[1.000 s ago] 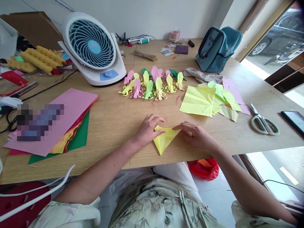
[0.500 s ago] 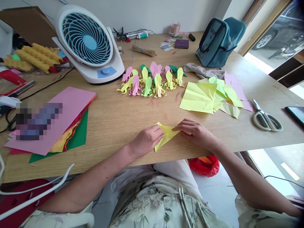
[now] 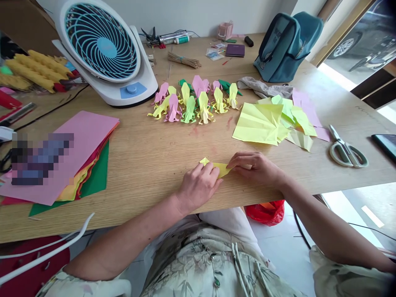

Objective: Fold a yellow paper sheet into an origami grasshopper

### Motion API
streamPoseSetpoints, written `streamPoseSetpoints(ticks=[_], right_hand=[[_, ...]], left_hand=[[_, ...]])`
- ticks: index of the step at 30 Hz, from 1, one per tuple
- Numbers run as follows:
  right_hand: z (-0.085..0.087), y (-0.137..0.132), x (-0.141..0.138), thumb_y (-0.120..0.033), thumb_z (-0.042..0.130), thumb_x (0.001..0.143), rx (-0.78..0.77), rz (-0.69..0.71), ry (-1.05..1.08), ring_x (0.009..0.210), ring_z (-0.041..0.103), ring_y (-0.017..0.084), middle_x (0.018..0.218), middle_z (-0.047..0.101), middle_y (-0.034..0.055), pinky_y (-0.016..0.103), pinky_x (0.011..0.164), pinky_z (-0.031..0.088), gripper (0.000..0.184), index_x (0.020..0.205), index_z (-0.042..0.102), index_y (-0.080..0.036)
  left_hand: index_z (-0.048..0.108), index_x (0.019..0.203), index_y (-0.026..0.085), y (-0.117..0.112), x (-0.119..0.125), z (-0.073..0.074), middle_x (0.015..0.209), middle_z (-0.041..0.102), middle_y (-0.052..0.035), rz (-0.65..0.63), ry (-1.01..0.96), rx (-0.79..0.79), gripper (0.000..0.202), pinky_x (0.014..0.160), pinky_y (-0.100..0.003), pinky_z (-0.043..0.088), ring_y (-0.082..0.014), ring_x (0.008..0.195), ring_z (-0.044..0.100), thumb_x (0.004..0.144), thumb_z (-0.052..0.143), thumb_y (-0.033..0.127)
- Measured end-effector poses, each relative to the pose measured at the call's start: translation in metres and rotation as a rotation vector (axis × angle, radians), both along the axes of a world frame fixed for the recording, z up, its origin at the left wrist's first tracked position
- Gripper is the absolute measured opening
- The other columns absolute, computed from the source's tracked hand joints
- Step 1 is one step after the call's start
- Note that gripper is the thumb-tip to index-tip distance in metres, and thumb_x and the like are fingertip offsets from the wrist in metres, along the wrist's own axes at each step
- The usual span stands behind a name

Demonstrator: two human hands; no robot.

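Observation:
A folded piece of yellow paper (image 3: pixel 223 168) lies on the wooden table near its front edge, partly covered by my fingers. My left hand (image 3: pixel 198 187) is closed over its left part, fingers bent and pressing on it. At the paper's right tip, my right hand (image 3: pixel 256 168) pinches the point between thumb and fingers. Beyond the hands stand several folded paper figures (image 3: pixel 203 108) in pink, yellow and green. To their right, a creased yellow sheet (image 3: pixel 258 123) rests on other loose green and pink papers (image 3: pixel 305 109).
A white fan (image 3: pixel 136 78) stands at the back left. Stacked coloured paper (image 3: pixel 89 128) lies on the left of the table (image 3: pixel 148 165). Scissors (image 3: pixel 348 152) and a phone (image 3: pixel 385 144) are on the right. A teal bag (image 3: pixel 281 53) stands behind, and a red plastic bag (image 3: pixel 266 213) is below the edge.
My left hand has slid right across the yellow paper and now covers more of it. My right hand still pinches the right tip. The view has shifted slightly.

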State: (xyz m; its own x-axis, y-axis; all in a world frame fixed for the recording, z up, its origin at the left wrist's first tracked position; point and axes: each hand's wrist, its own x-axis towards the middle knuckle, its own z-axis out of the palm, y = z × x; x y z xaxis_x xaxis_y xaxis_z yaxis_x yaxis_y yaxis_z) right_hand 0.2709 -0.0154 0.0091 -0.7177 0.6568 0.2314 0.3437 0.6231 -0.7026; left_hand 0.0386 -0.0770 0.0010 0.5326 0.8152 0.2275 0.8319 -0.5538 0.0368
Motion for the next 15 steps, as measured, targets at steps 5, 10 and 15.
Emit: streamPoseSetpoints(ticks=[5,10,15], right_hand=[[-0.004,0.003,0.004,-0.026,0.055,0.096,-0.052,-0.006,-0.031,0.082,0.066,0.018,0.096,0.071,0.0062,0.03,0.073,0.049,0.019,0.101,0.072,-0.022],[-0.008,0.004,0.002,-0.029,0.059,0.095,-0.053,0.036,-0.025,0.086,0.065,0.018,0.098,0.068,0.0074,0.03,0.077,0.049,0.017,0.1,0.072,-0.02],[-0.011,0.007,-0.001,-0.035,0.058,0.096,-0.131,0.017,0.028,0.083,0.064,0.018,0.092,0.068,0.0065,0.03,0.076,0.049,0.021,0.096,0.073,-0.019]], left_hand=[[0.057,0.085,0.02,-0.001,-0.003,-0.002,0.087,0.065,-0.0051,-0.028,0.002,0.062,0.021,0.061,-0.033,0.038,-0.0197,0.084,0.062,0.101,0.044,0.022],[0.058,0.086,0.019,-0.001,-0.001,-0.002,0.089,0.065,-0.0042,-0.013,-0.04,0.013,0.017,0.063,-0.031,0.041,-0.0197,0.085,0.063,0.099,0.048,0.022],[0.058,0.087,0.019,-0.004,-0.002,-0.001,0.092,0.066,-0.0053,0.008,-0.075,-0.018,0.014,0.071,-0.032,0.046,-0.0203,0.087,0.064,0.098,0.049,0.021]])
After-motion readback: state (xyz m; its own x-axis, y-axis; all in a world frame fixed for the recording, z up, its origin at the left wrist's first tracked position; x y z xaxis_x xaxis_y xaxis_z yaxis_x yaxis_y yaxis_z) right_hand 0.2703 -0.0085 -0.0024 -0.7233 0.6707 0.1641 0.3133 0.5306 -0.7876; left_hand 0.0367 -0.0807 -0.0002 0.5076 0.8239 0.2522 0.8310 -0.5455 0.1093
